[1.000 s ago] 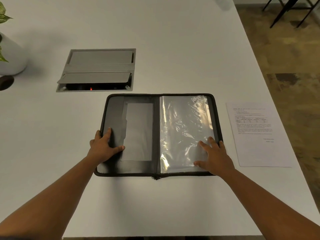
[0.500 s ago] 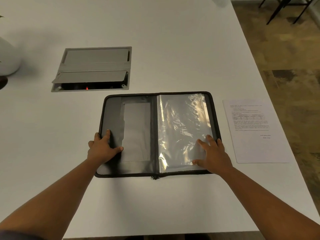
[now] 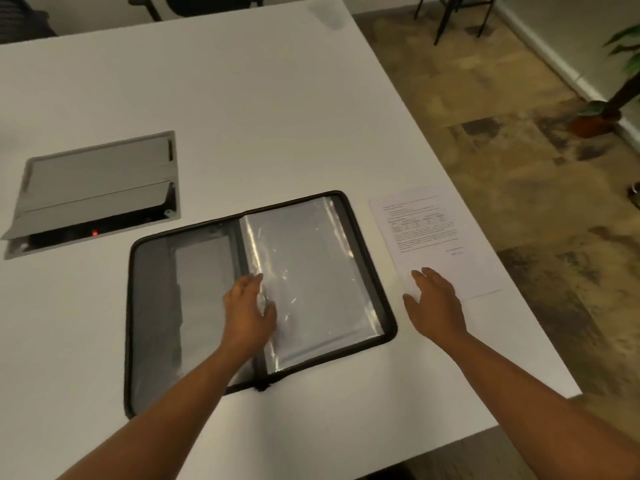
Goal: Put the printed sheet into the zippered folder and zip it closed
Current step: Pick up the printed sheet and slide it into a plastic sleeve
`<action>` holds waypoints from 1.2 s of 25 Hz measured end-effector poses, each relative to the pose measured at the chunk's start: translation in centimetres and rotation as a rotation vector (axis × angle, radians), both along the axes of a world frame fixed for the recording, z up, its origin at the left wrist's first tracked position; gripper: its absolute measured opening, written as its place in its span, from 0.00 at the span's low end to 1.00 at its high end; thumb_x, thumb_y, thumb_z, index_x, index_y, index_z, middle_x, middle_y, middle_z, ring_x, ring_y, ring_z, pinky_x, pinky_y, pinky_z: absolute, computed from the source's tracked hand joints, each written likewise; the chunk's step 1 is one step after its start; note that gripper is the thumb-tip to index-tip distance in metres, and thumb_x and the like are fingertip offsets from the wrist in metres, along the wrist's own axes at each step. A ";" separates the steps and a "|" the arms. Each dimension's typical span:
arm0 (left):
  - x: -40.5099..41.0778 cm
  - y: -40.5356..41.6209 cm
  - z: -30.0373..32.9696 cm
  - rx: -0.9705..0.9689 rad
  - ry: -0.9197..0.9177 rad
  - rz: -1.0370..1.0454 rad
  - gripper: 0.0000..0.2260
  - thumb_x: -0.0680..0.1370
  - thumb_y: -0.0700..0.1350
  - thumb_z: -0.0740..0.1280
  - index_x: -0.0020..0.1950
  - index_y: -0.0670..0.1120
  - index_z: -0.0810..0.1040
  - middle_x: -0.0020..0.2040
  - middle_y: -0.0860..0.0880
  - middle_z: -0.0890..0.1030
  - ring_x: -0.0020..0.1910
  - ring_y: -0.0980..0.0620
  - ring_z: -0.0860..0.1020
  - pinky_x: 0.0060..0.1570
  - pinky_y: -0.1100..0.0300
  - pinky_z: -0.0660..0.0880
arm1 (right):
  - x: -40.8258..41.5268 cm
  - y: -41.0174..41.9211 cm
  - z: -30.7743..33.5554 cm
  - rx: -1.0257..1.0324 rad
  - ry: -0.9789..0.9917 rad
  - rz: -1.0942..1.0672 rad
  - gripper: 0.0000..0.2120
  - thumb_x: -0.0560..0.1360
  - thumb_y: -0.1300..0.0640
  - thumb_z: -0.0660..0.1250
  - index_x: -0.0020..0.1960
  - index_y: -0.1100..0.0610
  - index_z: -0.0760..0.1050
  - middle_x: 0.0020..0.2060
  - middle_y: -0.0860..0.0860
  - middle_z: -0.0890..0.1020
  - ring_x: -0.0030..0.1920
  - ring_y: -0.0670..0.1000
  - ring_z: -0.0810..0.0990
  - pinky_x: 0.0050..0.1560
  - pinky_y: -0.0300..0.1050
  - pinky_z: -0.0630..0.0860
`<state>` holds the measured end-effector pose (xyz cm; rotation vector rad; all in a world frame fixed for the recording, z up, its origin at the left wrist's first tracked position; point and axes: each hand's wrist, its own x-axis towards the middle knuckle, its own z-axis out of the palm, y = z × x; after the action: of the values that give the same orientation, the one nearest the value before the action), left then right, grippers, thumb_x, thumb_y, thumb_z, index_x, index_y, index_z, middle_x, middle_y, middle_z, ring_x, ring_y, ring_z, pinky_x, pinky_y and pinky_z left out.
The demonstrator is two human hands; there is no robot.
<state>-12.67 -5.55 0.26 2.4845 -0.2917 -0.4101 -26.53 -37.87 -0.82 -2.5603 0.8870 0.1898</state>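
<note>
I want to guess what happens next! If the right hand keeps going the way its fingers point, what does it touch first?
Probably the sheet. The right hand is open, fingers pointing onto the sheet's near edge; whether they touch it already is unclear.

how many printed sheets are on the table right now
1. The printed sheet lies flat on the table, right of the open folder, with the right hand at its near edge.
</note>
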 end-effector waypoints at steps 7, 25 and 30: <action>-1.4 -16.1 1.7 -0.461 0.637 0.113 0.21 0.79 0.43 0.70 0.72 0.48 0.73 0.66 0.48 0.78 0.61 0.50 0.78 0.61 0.54 0.76 | -0.4 -6.9 -0.3 -0.037 0.156 -0.018 0.33 0.78 0.42 0.65 0.79 0.48 0.56 0.80 0.53 0.51 0.79 0.61 0.49 0.72 0.62 0.62; -0.9 -27.9 -0.3 -0.542 1.016 0.490 0.08 0.79 0.36 0.68 0.57 0.44 0.80 0.48 0.45 0.83 0.40 0.51 0.75 0.45 0.59 0.75 | 0.7 -8.3 -0.8 -0.026 0.321 0.040 0.34 0.76 0.43 0.67 0.76 0.42 0.54 0.80 0.52 0.49 0.78 0.65 0.47 0.68 0.64 0.68; -0.5 -29.2 -0.7 -0.532 1.037 0.458 0.06 0.79 0.39 0.69 0.53 0.49 0.80 0.44 0.50 0.82 0.33 0.55 0.75 0.30 0.64 0.72 | 0.7 -8.4 -0.7 -0.017 0.326 0.029 0.35 0.75 0.41 0.68 0.76 0.40 0.54 0.80 0.51 0.48 0.78 0.64 0.46 0.67 0.64 0.68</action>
<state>-13.16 -34.79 -0.40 1.4890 0.5137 -1.1487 -25.87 -46.24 -1.55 -2.6015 0.9680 0.6244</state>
